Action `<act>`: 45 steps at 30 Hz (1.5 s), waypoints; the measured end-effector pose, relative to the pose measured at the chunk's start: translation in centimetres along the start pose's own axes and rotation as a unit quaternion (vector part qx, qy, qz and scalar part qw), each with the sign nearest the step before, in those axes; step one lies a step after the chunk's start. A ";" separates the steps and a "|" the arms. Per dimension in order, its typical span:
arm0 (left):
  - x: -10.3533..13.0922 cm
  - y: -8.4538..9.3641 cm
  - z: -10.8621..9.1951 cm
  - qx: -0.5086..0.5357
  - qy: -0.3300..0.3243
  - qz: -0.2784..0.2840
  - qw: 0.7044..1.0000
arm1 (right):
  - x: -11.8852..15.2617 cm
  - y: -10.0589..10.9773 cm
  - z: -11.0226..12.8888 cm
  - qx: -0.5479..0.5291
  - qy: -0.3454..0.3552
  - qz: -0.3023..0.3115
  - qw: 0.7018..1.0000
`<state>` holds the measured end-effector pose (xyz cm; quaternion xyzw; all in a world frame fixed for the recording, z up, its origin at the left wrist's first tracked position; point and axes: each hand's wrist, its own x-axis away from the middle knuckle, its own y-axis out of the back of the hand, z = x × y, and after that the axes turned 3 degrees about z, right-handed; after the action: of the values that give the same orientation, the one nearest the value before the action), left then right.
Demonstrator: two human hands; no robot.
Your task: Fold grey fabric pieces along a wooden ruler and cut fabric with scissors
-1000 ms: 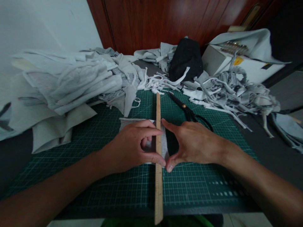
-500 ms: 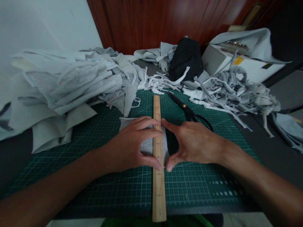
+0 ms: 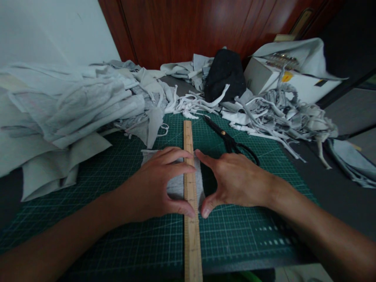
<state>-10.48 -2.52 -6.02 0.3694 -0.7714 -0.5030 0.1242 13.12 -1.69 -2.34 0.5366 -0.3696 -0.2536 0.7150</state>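
Note:
A wooden ruler (image 3: pixel 191 231) lies lengthwise over a piece of light grey fabric (image 3: pixel 175 184) on the green cutting mat (image 3: pixel 232 243). My left hand (image 3: pixel 160 184) rests on the ruler from the left, thumb and fingers spread apart along it, covering part of the fabric. At the fabric's right edge, my right hand (image 3: pixel 235 178) touches down with thumb and index finger wide apart; its other fingers are partly hidden. Black scissors (image 3: pixel 225 135) lie just beyond the right hand.
Grey fabric pieces (image 3: pixel 88 105) are heaped at the left. White fabric strips (image 3: pixel 194 102) and a black cloth bundle (image 3: pixel 225 76) lie at the back. Tangled grey strips (image 3: pixel 293 113) and a white box (image 3: pixel 263 74) occupy the right, before a red-brown wooden door (image 3: pixel 182 31).
The whole view has shifted slightly, so everything appears a little further left. Both hands keep about the same places on the ruler and the fabric.

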 end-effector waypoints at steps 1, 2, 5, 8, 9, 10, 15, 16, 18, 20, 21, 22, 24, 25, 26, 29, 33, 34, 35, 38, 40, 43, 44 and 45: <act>0.0 0.0 0.0 0.001 0.000 -0.001 1.000 | 0.0 0.0 0.0 0.000 -0.001 0.001 1.000; 0.0 0.0 0.0 0.002 -0.001 -0.001 1.000 | 0.0 0.0 0.0 0.000 -0.001 0.001 1.000; -0.1 0.1 -0.1 0.005 -0.006 -0.006 1.000 | 0.0 0.0 0.0 0.000 -0.001 0.005 1.000; -0.2 0.2 -0.2 0.009 -0.007 -0.014 1.000 | 0.0 -0.1 0.0 0.000 -0.003 0.004 1.000; -0.2 0.2 -0.2 0.009 -0.007 -0.015 1.000 | 0.0 -0.1 0.0 -0.002 -0.004 0.003 1.000; -0.2 0.2 -0.2 0.008 -0.006 -0.014 1.000 | 0.1 -0.1 0.0 -0.006 -0.004 0.002 1.000; -0.1 0.2 -0.3 0.019 0.003 -0.001 1.000 | 0.1 -0.2 0.1 -0.016 -0.009 0.005 1.000; -0.1 0.2 -0.3 0.023 0.005 -0.001 1.000 | 0.1 -0.2 0.1 -0.018 -0.009 0.005 1.000; -0.1 0.2 -0.4 0.029 0.009 -0.003 1.000 | 0.2 -0.3 0.0 -0.024 -0.008 0.005 1.000; -0.1 0.2 -0.4 0.034 0.012 -0.002 0.999 | 0.3 -0.2 -0.3 -0.052 0.000 0.009 0.999; -0.1 0.2 -0.4 0.036 0.011 -0.003 0.999 | 0.4 -0.1 -0.5 -0.082 0.011 0.014 0.996; -0.1 0.2 -0.4 0.037 0.008 -0.004 0.999 | 0.6 0.1 -0.8 -0.122 0.024 0.020 0.992; -0.1 0.1 -0.3 0.037 0.002 -0.007 0.999 | 1.1 0.4 -1.4 -0.214 0.046 0.024 0.975; -0.1 0.1 -0.3 0.037 -0.002 -0.010 0.999 | 1.4 0.6 -1.7 -0.254 0.047 0.019 0.966; -0.1 0.0 -0.3 0.036 -0.003 -0.014 0.999 | 1.6 0.7 -1.8 -0.286 0.044 0.011 0.957; 0.0 0.0 -0.4 0.037 -0.002 -0.020 0.999 | 2.0 0.7 -1.8 -0.356 0.034 -0.005 0.934; 0.0 0.1 -0.8 0.038 0.005 -0.013 0.999 | 1.6 -0.4 -0.8 -0.526 0.005 -0.007 0.850; 0.0 0.2 -0.9 0.037 0.009 -0.011 0.999 | 1.4 -0.7 -0.5 -0.570 -0.010 -0.005 0.821; 0.0 0.2 -0.9 0.036 0.013 -0.009 0.999 | 1.4 -0.8 -0.2 -0.605 -0.022 -0.002 0.796; 0.1 0.4 -1.1 0.034 0.020 0.000 0.999 | 1.6 -0.9 0.4 -0.645 -0.025 0.026 0.763; 0.1 0.4 -1.1 0.033 0.017 0.004 0.999 | 2.1 -0.8 0.6 -0.640 -0.023 0.057 0.766; 0.1 0.4 -0.9 0.035 0.009 0.005 0.999 | 2.8 -0.6 0.8 -0.609 -0.019 0.092 0.788; 0.1 0.3 -0.8 0.037 0.007 0.003 0.999 | 3.0 -0.6 0.8 -0.595 -0.016 0.101 0.797; 0.1 0.3 -0.8 0.037 0.008 0.002 0.999 | 3.1 -0.7 0.8 -0.582 -0.013 0.109 0.806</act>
<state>-10.28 -3.08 -5.44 0.3766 -0.7893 -0.4705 0.1176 14.31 -4.68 -2.08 -0.0272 -0.2176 -0.3484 0.9113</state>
